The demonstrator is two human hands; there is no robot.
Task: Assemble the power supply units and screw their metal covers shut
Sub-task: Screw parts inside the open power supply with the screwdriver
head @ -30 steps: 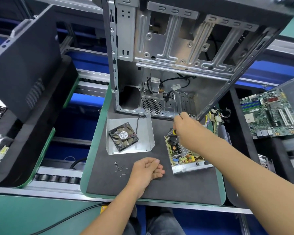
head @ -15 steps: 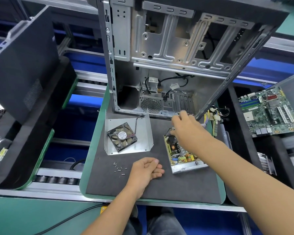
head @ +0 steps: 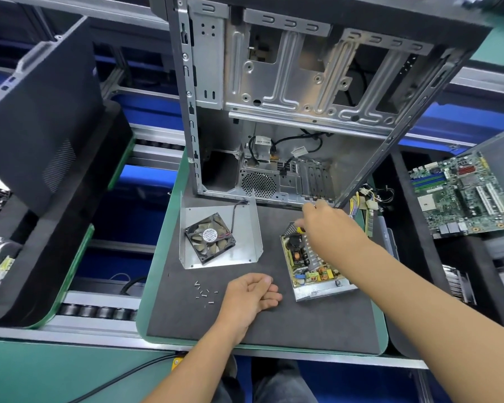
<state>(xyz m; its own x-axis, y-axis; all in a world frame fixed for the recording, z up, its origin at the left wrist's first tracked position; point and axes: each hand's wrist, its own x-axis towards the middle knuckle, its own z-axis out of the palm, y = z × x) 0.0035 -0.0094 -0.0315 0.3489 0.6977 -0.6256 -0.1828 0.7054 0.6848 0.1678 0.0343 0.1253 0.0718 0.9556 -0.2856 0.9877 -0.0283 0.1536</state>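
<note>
Hands at work over a grey foam mat (head: pixel 274 330) on an assembly line: the right hand (head: pixel 329 228) reaches across the far end of an open power supply unit (head: pixel 312 269), fingers curled near something yellow and black, though whether it has hold of it cannot be told. The left hand (head: pixel 249 295) rests on the mat, fingers loosely curled, holding nothing, beside scattered screws (head: pixel 205 292). A metal cover (head: pixel 245 228) carrying a fan (head: pixel 210 238) lies left of the unit, before an upright computer case (head: pixel 303 112).
</note>
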